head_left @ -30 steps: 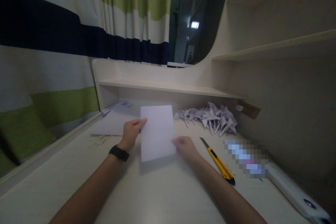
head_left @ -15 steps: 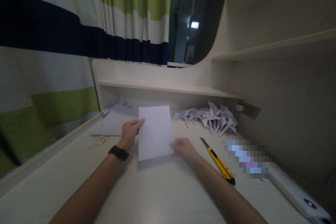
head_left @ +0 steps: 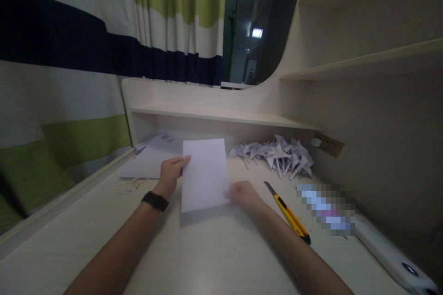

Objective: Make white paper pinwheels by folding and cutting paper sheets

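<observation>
Standing upright between both hands: paper sheet, long axis vertical.

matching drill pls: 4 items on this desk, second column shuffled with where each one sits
Things:
1. white sheet
2. utility knife
3. folded paper pinwheels
4. black wristband

Places:
A. heaped at the desk's back, under the shelf
B. on the left arm
C. held between both hands
D. flat on the desk, right of the right hand

Pairs: 1-C, 2-D, 3-A, 4-B
</observation>
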Motion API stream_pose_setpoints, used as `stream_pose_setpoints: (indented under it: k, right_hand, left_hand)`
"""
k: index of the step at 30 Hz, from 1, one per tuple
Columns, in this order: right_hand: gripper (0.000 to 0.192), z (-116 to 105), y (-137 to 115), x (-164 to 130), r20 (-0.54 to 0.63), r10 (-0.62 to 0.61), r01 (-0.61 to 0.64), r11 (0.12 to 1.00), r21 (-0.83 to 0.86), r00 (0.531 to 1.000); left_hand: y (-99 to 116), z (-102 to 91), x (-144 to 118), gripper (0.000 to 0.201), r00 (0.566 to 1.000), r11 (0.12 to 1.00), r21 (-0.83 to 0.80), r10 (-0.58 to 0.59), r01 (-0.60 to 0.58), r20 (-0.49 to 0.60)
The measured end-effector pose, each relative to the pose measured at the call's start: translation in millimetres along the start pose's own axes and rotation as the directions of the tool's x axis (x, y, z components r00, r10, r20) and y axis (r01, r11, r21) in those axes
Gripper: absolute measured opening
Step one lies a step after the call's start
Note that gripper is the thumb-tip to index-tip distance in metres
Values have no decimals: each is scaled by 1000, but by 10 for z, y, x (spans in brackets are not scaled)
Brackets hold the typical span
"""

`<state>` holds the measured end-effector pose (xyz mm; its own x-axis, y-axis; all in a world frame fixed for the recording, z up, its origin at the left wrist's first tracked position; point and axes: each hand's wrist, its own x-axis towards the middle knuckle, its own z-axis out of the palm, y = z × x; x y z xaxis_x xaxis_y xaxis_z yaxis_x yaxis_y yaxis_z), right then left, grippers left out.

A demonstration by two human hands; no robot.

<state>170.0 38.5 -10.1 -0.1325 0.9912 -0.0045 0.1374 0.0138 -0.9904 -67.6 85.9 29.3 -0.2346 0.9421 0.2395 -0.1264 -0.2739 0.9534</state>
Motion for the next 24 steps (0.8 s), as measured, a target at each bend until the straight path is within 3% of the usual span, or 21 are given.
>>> stream_pose_setpoints:
  k: [3,9,18,20,22,24]
  right_hand:
    - [39,-1,-26,-16,-22,16,-16,1000,-17,1000]
    - [33,-13,-50,-69,90,7,0,996,-86,996]
    - [29,-110,-76,-58,153,31,-3,984,-181,988]
    - [27,-171,-62,-70,242,56,-13,984,-176,969]
    - [32,-254,-44,-67,374,131,-60,979,-196,918]
    - [35,-339,-39,-44,420,213,-99,955,-278,882]
  left_hand:
    - [-24,-5,7,33,1000,1000,13,5,-6,3]
    - [-20,-1,-17,40,999,997,70,33,-34,23]
    - [-38,26,-12,36,998,997,65,-40,37,38]
    - [-78,28,-15,36,995,995,79,-67,61,72]
    - [-136,34,-38,37,985,989,106,-115,102,129]
    - [-213,43,-76,37,964,977,148,-181,153,196]
